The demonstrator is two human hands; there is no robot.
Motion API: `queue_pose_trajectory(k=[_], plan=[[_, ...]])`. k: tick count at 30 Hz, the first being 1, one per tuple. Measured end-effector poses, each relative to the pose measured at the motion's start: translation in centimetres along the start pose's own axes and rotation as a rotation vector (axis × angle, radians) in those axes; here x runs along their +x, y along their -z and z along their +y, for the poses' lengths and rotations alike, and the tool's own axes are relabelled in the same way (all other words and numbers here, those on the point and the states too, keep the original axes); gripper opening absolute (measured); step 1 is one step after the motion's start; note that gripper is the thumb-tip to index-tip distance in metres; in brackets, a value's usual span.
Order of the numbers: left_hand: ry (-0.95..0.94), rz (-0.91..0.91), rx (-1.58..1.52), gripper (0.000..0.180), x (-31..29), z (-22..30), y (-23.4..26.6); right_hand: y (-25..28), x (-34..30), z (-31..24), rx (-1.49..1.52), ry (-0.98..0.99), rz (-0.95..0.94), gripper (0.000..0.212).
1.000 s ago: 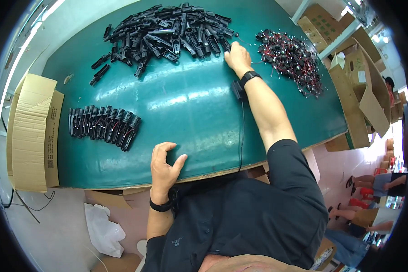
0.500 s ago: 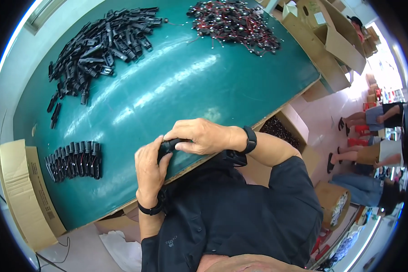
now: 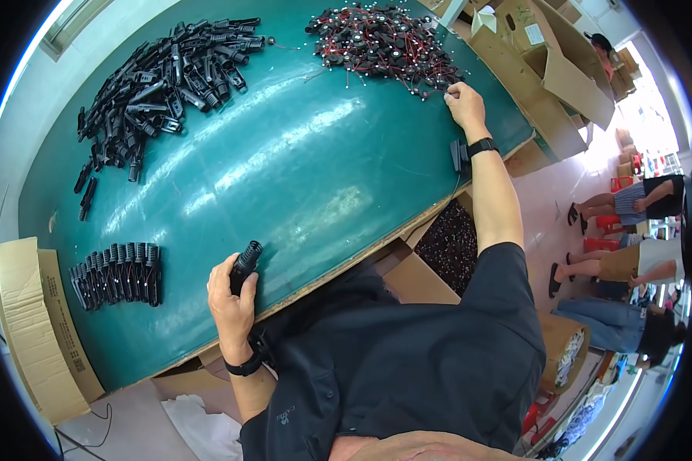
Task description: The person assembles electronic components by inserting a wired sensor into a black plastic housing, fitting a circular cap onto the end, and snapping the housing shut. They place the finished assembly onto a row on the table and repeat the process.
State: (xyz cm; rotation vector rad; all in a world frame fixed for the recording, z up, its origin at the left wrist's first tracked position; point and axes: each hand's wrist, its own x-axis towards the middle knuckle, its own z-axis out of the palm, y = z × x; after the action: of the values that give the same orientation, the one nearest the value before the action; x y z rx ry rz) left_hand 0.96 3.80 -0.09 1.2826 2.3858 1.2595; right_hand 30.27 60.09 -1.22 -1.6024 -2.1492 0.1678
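My left hand (image 3: 231, 303) is closed round a black plastic housing (image 3: 246, 262), whose ribbed end points up and away from me above the green table (image 3: 300, 192). My right arm is stretched out to the far right. There my right hand (image 3: 466, 106) has its fingers pinched at the near edge of a heap of small round black parts with red and black wires (image 3: 384, 46). What those fingers hold is too small to make out. A neat row of black ribbed housings (image 3: 119, 273) with bits of red wire lies on the table's left side.
A large heap of loose black housings (image 3: 177, 77) covers the far left. Cardboard stands at the left edge (image 3: 34, 307) and far right corner (image 3: 561, 84). Below the front edge, an open box holds small dark pieces (image 3: 447, 250). Several people stand across the aisle at right.
My right hand has left the housing and reached far right to the wired parts. My left hand keeps the housing, now shifted slightly left and nearer, its ribbed end uncovered.
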Motion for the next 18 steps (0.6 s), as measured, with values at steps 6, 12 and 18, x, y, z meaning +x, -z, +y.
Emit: queue_pose_trajectory(k=[6, 12, 18], plan=[[-0.008, 0.002, 0.029, 0.043, 0.0, -0.2, 0.1, 0.1, -0.3, -0.4, -0.029, 0.045, -0.002, 0.03], [-0.003, 0.029, -0.001, 0.044, -0.3, -0.2, 0.0, 0.4, -2.6, -0.8, -0.084, 0.188, -0.072, 0.025], [-0.021, 0.059, -0.021, 0.044, -0.3, -0.2, 0.2, 1.0, -8.9, -6.9, 0.124, 0.484, -0.034, 0.014]])
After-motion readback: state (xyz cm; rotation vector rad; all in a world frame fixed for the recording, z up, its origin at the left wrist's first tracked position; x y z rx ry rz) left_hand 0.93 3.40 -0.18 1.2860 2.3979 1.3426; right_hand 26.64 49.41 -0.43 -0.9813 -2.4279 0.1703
